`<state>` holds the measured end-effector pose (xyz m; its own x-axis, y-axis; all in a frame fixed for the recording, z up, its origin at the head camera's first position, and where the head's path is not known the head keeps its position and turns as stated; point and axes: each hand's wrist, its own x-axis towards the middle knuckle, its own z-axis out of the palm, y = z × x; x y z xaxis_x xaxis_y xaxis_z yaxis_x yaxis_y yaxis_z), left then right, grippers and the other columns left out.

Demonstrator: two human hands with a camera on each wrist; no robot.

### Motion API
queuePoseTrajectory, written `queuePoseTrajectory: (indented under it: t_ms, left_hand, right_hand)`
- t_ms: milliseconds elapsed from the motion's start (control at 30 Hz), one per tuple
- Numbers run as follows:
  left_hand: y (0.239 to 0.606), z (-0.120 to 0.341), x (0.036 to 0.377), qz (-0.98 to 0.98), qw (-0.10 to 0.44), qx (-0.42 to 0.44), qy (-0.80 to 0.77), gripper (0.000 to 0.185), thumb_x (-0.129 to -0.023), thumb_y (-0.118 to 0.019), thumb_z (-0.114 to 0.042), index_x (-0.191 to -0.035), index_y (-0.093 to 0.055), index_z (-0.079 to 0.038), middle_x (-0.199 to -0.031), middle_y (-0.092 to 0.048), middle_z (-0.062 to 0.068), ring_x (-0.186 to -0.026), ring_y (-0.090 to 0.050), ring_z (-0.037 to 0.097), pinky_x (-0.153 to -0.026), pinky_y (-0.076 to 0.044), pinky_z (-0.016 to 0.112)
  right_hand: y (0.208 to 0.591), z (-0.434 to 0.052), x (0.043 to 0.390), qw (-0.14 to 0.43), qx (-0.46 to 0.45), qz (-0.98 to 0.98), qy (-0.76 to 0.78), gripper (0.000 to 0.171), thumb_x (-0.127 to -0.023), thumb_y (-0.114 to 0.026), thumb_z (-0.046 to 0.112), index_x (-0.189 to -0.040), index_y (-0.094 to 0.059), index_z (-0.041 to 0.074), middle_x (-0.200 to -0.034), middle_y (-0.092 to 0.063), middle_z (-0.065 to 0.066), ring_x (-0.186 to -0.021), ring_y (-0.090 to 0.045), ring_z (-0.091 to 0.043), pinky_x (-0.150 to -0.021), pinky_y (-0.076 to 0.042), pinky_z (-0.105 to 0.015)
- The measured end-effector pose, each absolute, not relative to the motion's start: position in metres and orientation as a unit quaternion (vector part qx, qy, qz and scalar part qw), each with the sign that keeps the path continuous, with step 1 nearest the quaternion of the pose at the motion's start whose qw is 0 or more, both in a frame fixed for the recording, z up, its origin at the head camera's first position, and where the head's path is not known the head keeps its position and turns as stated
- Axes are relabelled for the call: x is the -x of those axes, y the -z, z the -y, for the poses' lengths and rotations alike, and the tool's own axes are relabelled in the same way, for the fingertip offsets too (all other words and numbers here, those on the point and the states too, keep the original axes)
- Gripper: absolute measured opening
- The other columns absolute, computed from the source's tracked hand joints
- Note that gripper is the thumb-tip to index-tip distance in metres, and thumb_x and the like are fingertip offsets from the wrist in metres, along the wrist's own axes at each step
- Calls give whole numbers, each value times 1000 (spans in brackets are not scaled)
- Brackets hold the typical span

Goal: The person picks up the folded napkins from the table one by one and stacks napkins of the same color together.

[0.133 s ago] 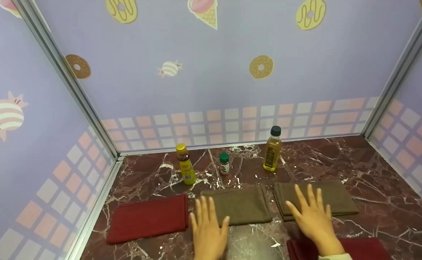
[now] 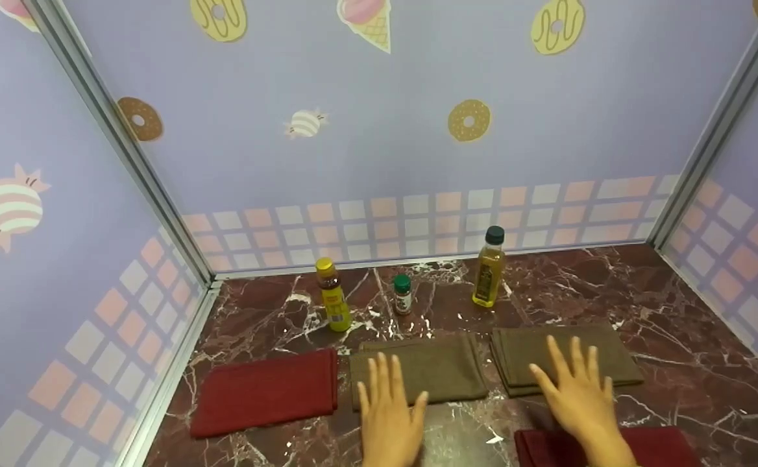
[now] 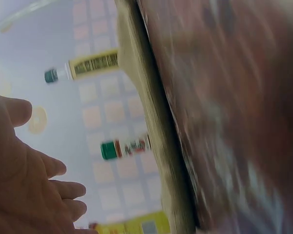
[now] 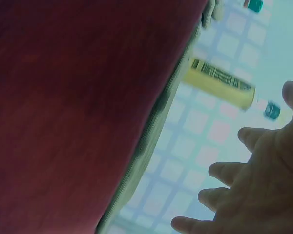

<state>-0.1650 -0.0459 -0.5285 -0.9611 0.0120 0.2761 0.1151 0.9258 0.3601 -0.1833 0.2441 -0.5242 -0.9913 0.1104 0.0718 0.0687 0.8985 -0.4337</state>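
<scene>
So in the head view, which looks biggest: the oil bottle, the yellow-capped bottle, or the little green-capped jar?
1. Oil bottle, tallest.
2. Yellow-capped bottle, slightly shorter, though it stands a bit nearer the camera, so the gap is unsure.
3. Green-capped jar, clearly smallest.

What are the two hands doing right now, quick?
Left hand: open, fingers spread over the middle olive cloth, holding nothing.
Right hand: open, fingers spread over the right olive cloth, holding nothing.

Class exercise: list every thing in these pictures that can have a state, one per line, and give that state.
Left hand: open, over middle cloth.
Right hand: open, over right cloth.
Middle cloth: folded flat.
Right cloth: folded flat.
Red cloth: folded flat.
Oil bottle: upright, capped.
Yellow bottle: upright, capped.
Small jar: upright, capped.
</scene>
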Motion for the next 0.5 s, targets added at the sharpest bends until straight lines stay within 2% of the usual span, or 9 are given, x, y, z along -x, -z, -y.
queuePoseTrajectory:
  t_ms: [200, 400, 500]
  left_hand:
    - [528, 15, 159, 972, 125, 66, 189, 77, -86, -22, -63, -144, -16, -12, -149, -1, 6, -137, -4, 26, -107, -5, 48]
    - [532, -15, 152, 971, 123, 106, 176, 78, -85, -21, -64, -143, -21, -13, -149, -5, 7, -136, -8, 26, -106, -10, 49]
    - [537, -29, 147, 971, 125, 127, 159, 79, -82, -28, -66, -143, -21, -16, -148, -11, 11, -135, -12, 30, -104, -16, 50]
  right_hand:
    - [526, -275, 162, 21, 80, 966, -245, 68, -90, -21, 60, -144, 7, 28, -144, 18, -17, -124, 27, -42, -86, 6, -73]
    - [528, -307, 145, -75, 113, 954, -267, 77, -86, -18, 66, -143, 11, 22, -140, 22, -26, -118, 29, -50, -82, 8, -75]
    - [531, -324, 139, -114, 132, 945, -278, 81, -84, -15, 69, -142, 13, 20, -137, 24, -29, -115, 29, -54, -80, 7, -76]
